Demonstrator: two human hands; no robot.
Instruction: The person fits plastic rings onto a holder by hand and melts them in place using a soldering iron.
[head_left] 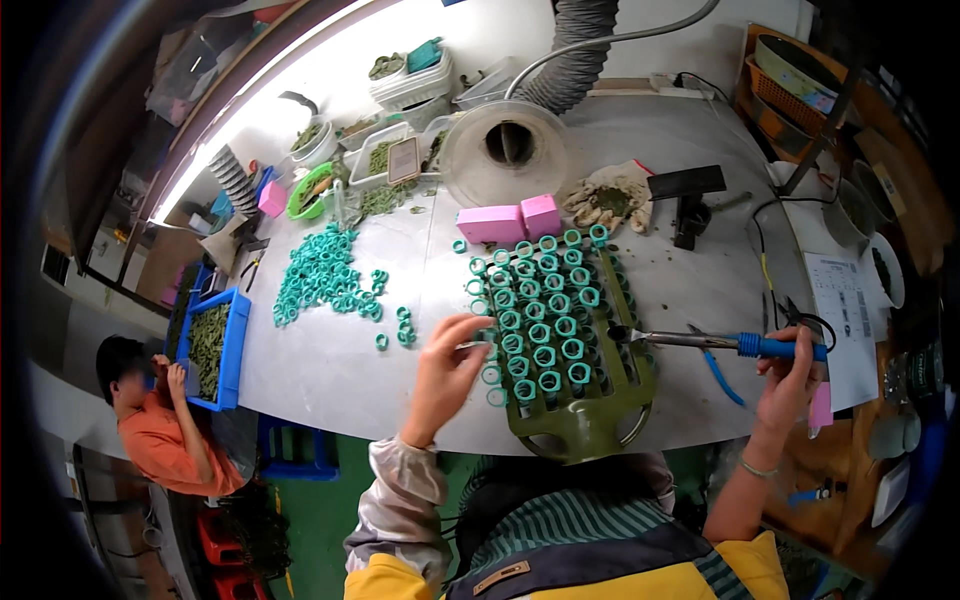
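My left hand is raised beside the left edge of a dark green frame, its fingers curved and their tips apart, close to the outer teal rings. Whether it touches one of them is hard to see. Rows of teal rings cover the frame's left and middle part. My right hand grips the blue handle of a soldering iron. Its metal shaft reaches left, and the dark tip is over the right part of the frame.
Loose teal rings lie heaped at left. Pink blocks, a soiled glove, a black stand and a funnel-shaped extractor hood stand behind the frame. Blue-handled pliers lie right. Another person sits at far left by a blue tray.
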